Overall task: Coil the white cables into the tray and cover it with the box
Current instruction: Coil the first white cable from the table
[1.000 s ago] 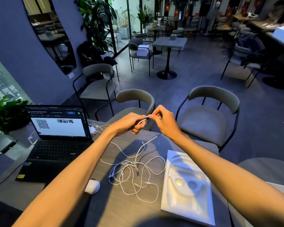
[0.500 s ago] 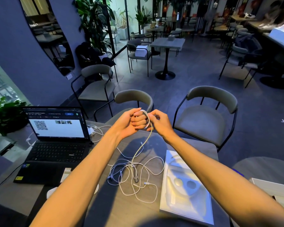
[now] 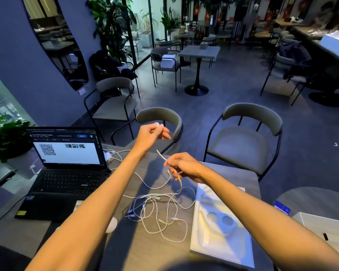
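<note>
An open black laptop [image 3: 67, 173] is set at the left of the grey worktop [image 3: 149, 251], its screen lit with a QR code and small thumbnails. A white charger brick [image 3: 107, 156] is seen just beside the screen's right edge. A rounded white object [image 3: 111, 224], possibly a mouse, is partly hidden near the laptop's front corner. Two grey cushioned chairs [image 3: 243, 141] with black frames are placed at the far side of the worktop, and a third is set by the blue wall. A leafy plant [image 3: 6, 137] is seen at the left edge. Further back, a round-footed café table [image 3: 199, 52] is surrounded by more chairs
</note>
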